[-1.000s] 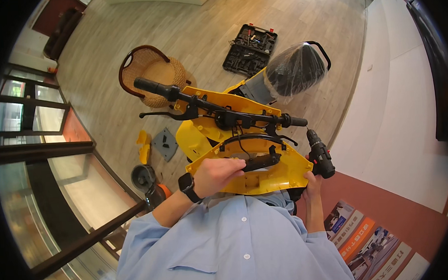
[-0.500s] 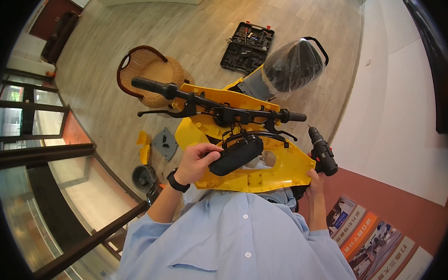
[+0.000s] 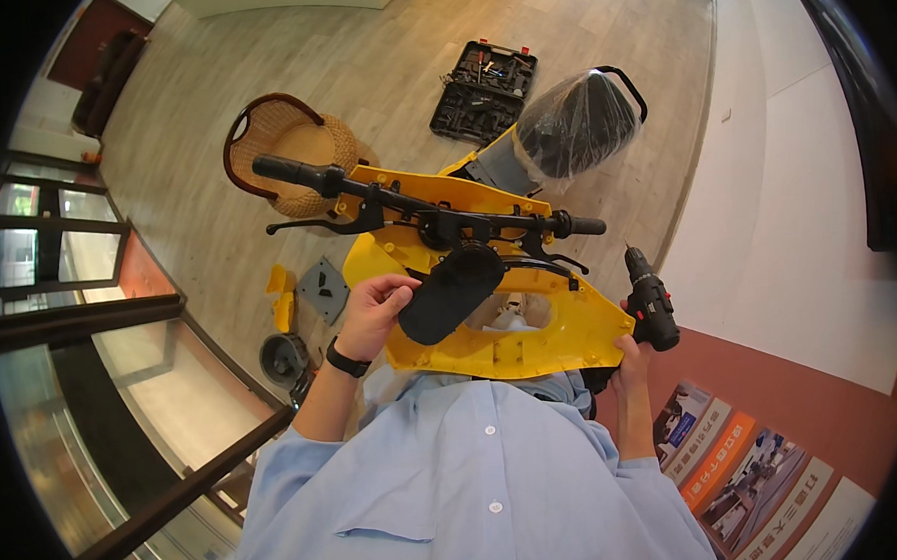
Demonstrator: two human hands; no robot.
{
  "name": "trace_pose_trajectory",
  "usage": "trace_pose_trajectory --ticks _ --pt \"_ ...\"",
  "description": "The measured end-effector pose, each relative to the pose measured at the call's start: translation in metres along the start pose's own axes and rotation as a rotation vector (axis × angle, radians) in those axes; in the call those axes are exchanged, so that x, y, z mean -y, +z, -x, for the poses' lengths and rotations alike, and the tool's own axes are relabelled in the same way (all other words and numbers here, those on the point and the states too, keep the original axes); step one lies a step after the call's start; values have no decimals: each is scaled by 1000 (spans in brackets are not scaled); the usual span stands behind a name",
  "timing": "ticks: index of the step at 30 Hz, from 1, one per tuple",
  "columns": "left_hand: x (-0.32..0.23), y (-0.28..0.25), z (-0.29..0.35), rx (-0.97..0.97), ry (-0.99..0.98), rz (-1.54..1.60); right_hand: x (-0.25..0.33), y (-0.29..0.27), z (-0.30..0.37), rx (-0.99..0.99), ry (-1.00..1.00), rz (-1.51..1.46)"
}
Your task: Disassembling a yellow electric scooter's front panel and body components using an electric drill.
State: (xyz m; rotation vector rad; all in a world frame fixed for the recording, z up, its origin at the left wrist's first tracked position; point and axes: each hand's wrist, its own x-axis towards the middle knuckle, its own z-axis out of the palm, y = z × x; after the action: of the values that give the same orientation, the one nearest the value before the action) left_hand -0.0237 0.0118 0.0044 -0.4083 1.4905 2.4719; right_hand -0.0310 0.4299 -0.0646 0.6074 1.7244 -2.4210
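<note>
All the lettering we can make out stands on the wall display (image 3: 847,519) at the near right. We log an orange strip (image 3: 719,465) with a row of large white characters. The pale strip (image 3: 698,451) just left of it bears darker characters – partly blurred. To the right, past a photo (image 3: 748,497), another pale strip (image 3: 794,517) carries one row of big characters. Any label on the drill (image 3: 653,311) at right – too small for us to read.

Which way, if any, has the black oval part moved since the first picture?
Yes: against the handlebar, the black oval part has shifted left and closer to it.
</note>
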Motion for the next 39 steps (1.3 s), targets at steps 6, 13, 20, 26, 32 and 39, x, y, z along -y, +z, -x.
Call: trace_pose_trajectory --ticks 6,13,20,26,32,39 --pt "3 -13 -3 -31 20 91 -4 -4 4 -42 -29 15" --pt "-11 -16 -10 -16 39 261 18 1 19 -86 13 -28" --pt "-21 -12 -17 11 -58 260 16 -52 53 -165 -108 -24" --pt "-15 -27 -16 102 -122 234 8 -74 105 -323 -66 -93" --pt "-9 -42 -14 153 -134 251 -34 -96 156 -478 -43 -162" --pt "-11 -42 -20 18 -55 258 -61 -77 196 -666 -31 -199"
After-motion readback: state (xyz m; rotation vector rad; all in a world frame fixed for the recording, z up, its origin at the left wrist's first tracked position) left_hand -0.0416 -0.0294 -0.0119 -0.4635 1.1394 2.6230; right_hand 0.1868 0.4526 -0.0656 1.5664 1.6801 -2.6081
